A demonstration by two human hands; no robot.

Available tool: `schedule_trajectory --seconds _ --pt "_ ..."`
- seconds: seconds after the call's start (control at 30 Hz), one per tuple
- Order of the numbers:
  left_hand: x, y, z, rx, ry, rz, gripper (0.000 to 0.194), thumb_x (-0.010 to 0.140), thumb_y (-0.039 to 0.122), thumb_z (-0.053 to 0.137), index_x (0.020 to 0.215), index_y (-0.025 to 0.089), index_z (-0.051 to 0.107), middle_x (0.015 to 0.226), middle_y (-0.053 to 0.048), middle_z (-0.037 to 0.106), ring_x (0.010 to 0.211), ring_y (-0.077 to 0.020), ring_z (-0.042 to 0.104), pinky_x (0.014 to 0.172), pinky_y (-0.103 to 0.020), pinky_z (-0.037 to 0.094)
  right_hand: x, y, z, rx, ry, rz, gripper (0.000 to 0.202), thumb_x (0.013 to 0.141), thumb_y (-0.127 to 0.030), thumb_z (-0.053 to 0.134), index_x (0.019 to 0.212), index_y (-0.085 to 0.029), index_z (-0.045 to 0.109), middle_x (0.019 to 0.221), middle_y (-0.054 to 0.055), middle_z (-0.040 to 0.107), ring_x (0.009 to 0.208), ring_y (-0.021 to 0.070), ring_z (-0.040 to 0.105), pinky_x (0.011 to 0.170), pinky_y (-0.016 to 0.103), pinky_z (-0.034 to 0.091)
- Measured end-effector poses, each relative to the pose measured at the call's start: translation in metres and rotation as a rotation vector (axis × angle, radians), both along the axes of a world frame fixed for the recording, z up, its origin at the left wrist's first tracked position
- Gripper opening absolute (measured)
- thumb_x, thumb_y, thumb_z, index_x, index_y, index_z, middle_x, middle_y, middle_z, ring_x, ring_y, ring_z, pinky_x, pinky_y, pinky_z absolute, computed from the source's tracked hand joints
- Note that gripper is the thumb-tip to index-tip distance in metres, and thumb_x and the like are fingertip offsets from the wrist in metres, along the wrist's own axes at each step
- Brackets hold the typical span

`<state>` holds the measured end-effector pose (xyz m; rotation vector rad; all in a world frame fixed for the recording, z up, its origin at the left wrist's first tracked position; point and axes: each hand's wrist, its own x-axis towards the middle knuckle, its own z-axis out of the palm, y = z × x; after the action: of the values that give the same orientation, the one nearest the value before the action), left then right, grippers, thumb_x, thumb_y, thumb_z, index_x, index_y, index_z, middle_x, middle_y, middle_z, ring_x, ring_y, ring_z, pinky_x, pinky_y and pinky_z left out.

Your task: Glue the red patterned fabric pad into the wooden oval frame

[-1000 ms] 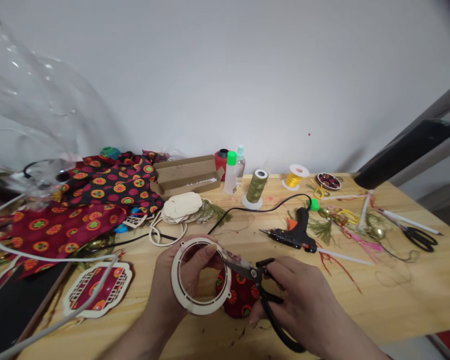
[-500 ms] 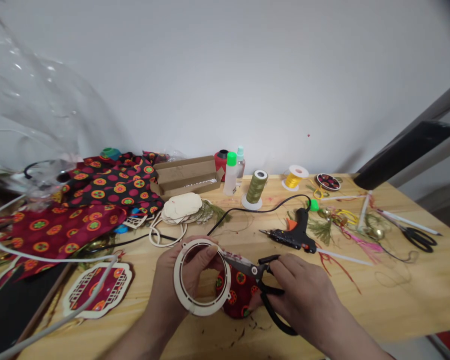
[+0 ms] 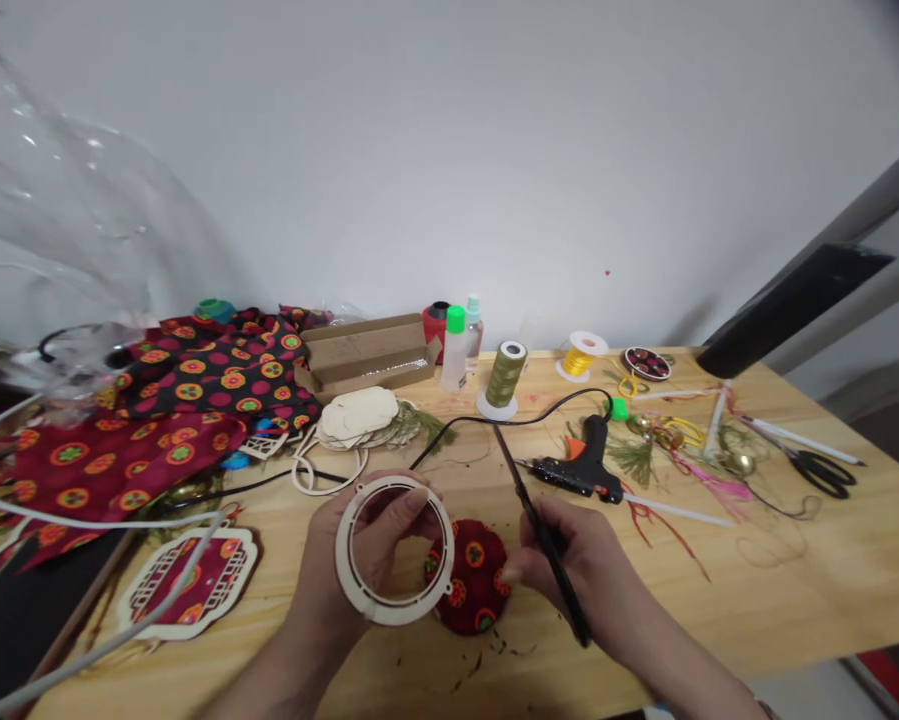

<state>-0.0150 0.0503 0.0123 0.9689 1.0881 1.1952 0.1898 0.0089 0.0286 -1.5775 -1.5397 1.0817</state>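
A pale round wooden ring with small side tabs is gripped in my left hand, the thumb lying across its opening. My right hand is closed on black-handled scissors, seen edge-on with the blades pointing up and away from me. Between the hands, a round piece of dark red patterned fabric lies on the table, partly behind the ring. The fingertips of my right hand are close to its right edge. Small dark scraps are scattered just below it.
A black glue gun lies beyond my right hand, its cable running left. Thread spools, bottles and a cardboard box line the wall. Patterned cloth and a framed fabric piece are left; other scissors lie right.
The scissors have moved away from the ring and turned edge-on, pointing upward in my right hand. More of the round fabric shows. The whole view has shifted slightly.
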Motion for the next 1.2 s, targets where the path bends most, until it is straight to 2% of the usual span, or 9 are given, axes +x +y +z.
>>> schedule_trajectory --seconds 0.07,0.2,0.33,0.43,0.63,0.9,1.07,1.2 --pt "0.003 -0.002 0.004 -0.006 0.003 -0.020 0.014 0.067 0.030 0.074 0.074 0.018 0.070 0.059 0.000 0.070 0.053 -0.0166 0.064 0.052 -0.024 0.052 -0.004 0.002 0.005 0.013 0.066 -0.018 0.029 0.064 -0.032 0.076 0.064 -0.019 0.050 0.055 -0.006 0.049 0.052 0.0100 0.042 0.047 0.021 0.033" --pt "0.012 -0.012 0.020 -0.029 0.127 -0.043 0.013 0.067 0.030 0.073 0.072 0.018 0.071 0.057 0.000 0.070 0.052 -0.0164 0.064 0.052 -0.024 0.053 -0.015 0.003 0.014 0.147 0.176 -0.009 0.019 0.071 -0.026 0.072 0.073 -0.019 0.054 0.065 -0.003 0.058 0.060 0.0115 0.052 0.058 0.022 0.042" --pt "0.019 -0.023 0.038 0.022 0.245 -0.010 0.009 0.064 0.029 0.074 0.065 0.020 0.072 0.053 0.001 0.070 0.049 -0.0155 0.064 0.049 -0.020 0.052 -0.022 -0.001 0.023 0.217 0.144 0.031 0.014 0.074 -0.024 0.067 0.072 -0.020 0.054 0.071 -0.001 0.061 0.063 0.0134 0.053 0.058 0.024 0.043" --pt "0.021 -0.029 0.045 0.071 0.274 0.019 0.007 0.062 0.028 0.073 0.064 0.021 0.073 0.054 0.001 0.071 0.050 -0.0161 0.065 0.048 -0.019 0.051 -0.024 -0.005 0.029 0.226 0.076 0.034 0.016 0.075 -0.024 0.065 0.068 -0.021 0.052 0.070 0.000 0.062 0.064 0.0148 0.054 0.058 0.026 0.043" --pt "0.022 -0.035 0.043 0.195 0.380 -0.056 0.010 0.073 0.029 0.066 0.069 0.022 0.072 0.056 0.002 0.071 0.049 -0.0138 0.063 0.050 -0.018 0.050 -0.020 -0.009 0.033 0.244 0.008 0.100 0.017 0.082 -0.028 0.059 0.069 -0.021 0.052 0.064 -0.001 0.059 0.056 0.0127 0.053 0.054 0.024 0.042" --pt "0.027 -0.038 0.047 0.201 0.381 -0.104 0.011 0.075 0.030 0.065 0.070 0.022 0.071 0.055 0.003 0.070 0.049 -0.0128 0.062 0.049 -0.017 0.049 -0.017 -0.014 0.033 0.306 -0.084 0.091 0.015 0.083 -0.028 0.055 0.071 -0.020 0.053 0.064 0.000 0.059 0.056 0.0134 0.052 0.053 0.024 0.040" --pt "0.027 -0.036 0.048 0.092 0.317 -0.058 0.010 0.069 0.030 0.070 0.069 0.021 0.071 0.055 0.003 0.070 0.049 -0.0123 0.062 0.050 -0.017 0.050 -0.007 -0.009 0.026 0.397 -0.152 -0.048 0.010 0.078 -0.017 0.055 0.069 -0.019 0.051 0.064 -0.001 0.058 0.058 0.0131 0.051 0.057 0.023 0.041" --pt "0.026 -0.025 0.047 0.034 0.237 0.005 0.016 0.065 0.032 0.073 0.070 0.018 0.069 0.057 0.001 0.070 0.052 -0.0149 0.064 0.052 -0.020 0.053 0.010 -0.005 0.023 0.306 -0.223 -0.112 0.013 0.079 -0.021 0.056 0.067 -0.020 0.050 0.059 -0.003 0.054 0.053 0.0119 0.048 0.053 0.022 0.038"
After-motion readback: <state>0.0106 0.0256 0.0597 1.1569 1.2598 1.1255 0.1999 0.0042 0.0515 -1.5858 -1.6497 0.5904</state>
